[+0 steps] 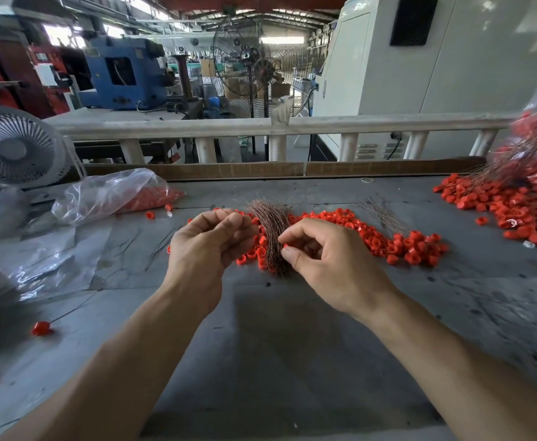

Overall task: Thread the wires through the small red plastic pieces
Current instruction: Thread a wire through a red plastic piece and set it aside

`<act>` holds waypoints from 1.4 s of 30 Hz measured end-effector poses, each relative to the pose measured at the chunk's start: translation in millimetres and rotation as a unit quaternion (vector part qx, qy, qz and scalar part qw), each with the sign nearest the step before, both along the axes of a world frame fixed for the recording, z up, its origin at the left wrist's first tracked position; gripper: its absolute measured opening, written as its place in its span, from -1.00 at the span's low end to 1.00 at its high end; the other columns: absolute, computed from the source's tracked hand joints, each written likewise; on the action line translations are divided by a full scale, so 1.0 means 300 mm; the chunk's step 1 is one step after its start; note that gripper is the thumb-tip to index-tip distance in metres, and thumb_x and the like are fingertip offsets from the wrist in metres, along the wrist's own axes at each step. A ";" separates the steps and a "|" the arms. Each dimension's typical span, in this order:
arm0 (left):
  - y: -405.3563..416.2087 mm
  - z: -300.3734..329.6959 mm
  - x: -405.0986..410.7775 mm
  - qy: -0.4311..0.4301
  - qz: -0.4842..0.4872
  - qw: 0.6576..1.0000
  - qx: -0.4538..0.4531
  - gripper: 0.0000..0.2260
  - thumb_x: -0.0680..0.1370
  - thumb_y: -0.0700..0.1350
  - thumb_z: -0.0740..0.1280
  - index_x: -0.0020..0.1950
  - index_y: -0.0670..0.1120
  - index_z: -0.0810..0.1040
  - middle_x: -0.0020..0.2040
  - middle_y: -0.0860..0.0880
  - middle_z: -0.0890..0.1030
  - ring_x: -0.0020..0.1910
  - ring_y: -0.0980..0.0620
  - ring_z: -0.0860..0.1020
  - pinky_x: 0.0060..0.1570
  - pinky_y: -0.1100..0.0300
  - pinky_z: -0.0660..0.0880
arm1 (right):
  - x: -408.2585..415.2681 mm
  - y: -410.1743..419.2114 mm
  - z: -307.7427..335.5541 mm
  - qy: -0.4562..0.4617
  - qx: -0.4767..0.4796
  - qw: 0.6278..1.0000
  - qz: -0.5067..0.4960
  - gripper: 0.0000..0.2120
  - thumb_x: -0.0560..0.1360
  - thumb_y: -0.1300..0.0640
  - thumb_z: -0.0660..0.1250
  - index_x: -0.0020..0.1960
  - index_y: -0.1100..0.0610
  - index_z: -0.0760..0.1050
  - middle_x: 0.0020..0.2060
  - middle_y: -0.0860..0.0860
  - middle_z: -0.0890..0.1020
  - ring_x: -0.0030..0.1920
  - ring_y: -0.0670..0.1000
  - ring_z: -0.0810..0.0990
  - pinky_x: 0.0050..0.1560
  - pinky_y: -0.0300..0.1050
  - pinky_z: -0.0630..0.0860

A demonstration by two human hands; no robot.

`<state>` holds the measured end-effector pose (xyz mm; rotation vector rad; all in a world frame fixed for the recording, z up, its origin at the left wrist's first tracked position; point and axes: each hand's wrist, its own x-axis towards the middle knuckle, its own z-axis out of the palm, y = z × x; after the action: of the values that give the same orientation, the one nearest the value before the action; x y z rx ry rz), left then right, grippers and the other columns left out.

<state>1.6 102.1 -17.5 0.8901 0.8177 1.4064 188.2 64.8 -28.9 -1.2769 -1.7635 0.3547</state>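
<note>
A bundle of thin brown wires [272, 230] lies on a spread of small red plastic pieces [397, 241] in the middle of the grey table [292, 329]. My left hand [206, 246] hovers just left of the bundle with its fingers curled and thumb against fingertips; what it pinches is too small to see. My right hand [321, 259] is just right of the bundle, thumb and forefinger pinching a small red piece [285, 246] at the bundle's edge.
A clear bag of red pieces [124, 194] lies at the left, by a white desk fan [15, 148]. A heap of threaded pieces with wires [515, 198] is at the right. One threaded piece [42, 328] lies near left. Loose wires [384, 214] rest behind the spread.
</note>
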 end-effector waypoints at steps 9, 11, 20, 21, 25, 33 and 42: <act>0.007 -0.011 -0.005 0.002 0.026 1.000 0.002 -0.96 0.56 -0.24 0.41 -0.02 -0.19 0.60 -0.18 -0.10 0.71 -0.22 0.02 0.70 -0.20 0.21 0.65 | -0.008 -0.007 0.003 -0.006 -0.022 0.999 0.035 -0.92 0.52 0.13 0.46 -0.07 -0.06 0.65 -0.17 -0.29 0.64 -0.13 -0.20 0.62 -0.14 -0.41 0.46; 0.008 -0.013 -0.005 0.006 0.034 0.999 -0.001 -0.97 0.56 -0.24 0.42 -0.04 -0.19 0.60 -0.21 -0.09 0.70 -0.25 0.04 0.68 -0.21 0.21 0.65 | -0.004 -0.010 0.004 -0.010 -0.026 0.999 0.040 -0.91 0.52 0.12 0.46 -0.08 -0.07 0.64 -0.17 -0.30 0.63 -0.13 -0.20 0.62 -0.14 -0.41 0.45; 0.017 -0.021 -0.006 0.074 0.031 0.997 -0.004 -0.93 0.56 -0.26 0.42 0.03 -0.19 0.65 -0.19 -0.08 0.70 -0.30 0.05 0.63 -0.29 0.21 0.62 | 0.048 0.014 0.017 -0.051 0.027 0.995 -0.084 -0.95 0.50 0.11 0.50 -0.05 -0.01 0.67 -0.21 -0.18 0.64 -0.20 -0.21 0.57 -0.17 -0.43 0.42; 0.018 -0.022 -0.006 0.103 0.042 0.994 -0.001 -0.93 0.57 -0.27 0.41 0.04 -0.19 0.65 -0.22 -0.07 0.71 -0.33 0.06 0.63 -0.33 0.22 0.60 | 0.071 0.022 0.025 -0.056 0.032 0.991 -0.120 -0.95 0.50 0.10 0.49 -0.05 -0.01 0.67 -0.22 -0.18 0.65 -0.22 -0.22 0.57 -0.14 -0.37 0.47; 0.021 -0.029 -0.006 0.233 0.079 0.968 0.047 -0.88 0.60 -0.30 0.37 -0.03 -0.12 0.65 -0.28 -0.03 0.70 -0.38 0.07 0.60 -0.41 0.25 0.56 | 0.188 0.044 0.057 -0.079 -0.008 0.959 -0.271 -0.95 0.50 0.07 0.47 -0.10 -0.06 0.62 -0.21 -0.14 0.67 -0.17 -0.05 0.65 -0.10 -0.13 0.55; 0.042 -0.054 -0.016 0.349 0.101 0.929 0.077 -0.83 0.57 -0.27 0.40 -0.11 -0.01 0.68 -0.27 0.02 0.71 -0.43 0.17 0.57 -0.44 0.26 0.47 | 0.371 0.045 0.077 -0.141 -0.173 0.885 -0.409 -0.98 0.46 0.09 0.45 -0.14 -0.01 0.64 -0.16 0.05 0.73 -0.04 0.15 0.68 0.09 0.01 0.58; 0.049 -0.051 -0.026 0.427 0.113 0.893 0.087 -0.84 0.52 -0.21 0.45 -0.17 0.04 0.69 -0.29 0.07 0.70 -0.27 0.02 0.64 -0.06 -0.04 0.65 | 0.394 0.063 0.066 -0.165 -0.205 0.865 -0.428 -0.88 0.41 0.09 0.54 -0.19 -0.06 0.60 -0.08 0.05 0.72 0.08 0.17 0.64 0.20 0.05 0.52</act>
<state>-6.3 116.6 -32.7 1.6431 1.5037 1.2746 306.4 83.8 -9.2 -2.3918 -1.2133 -0.0223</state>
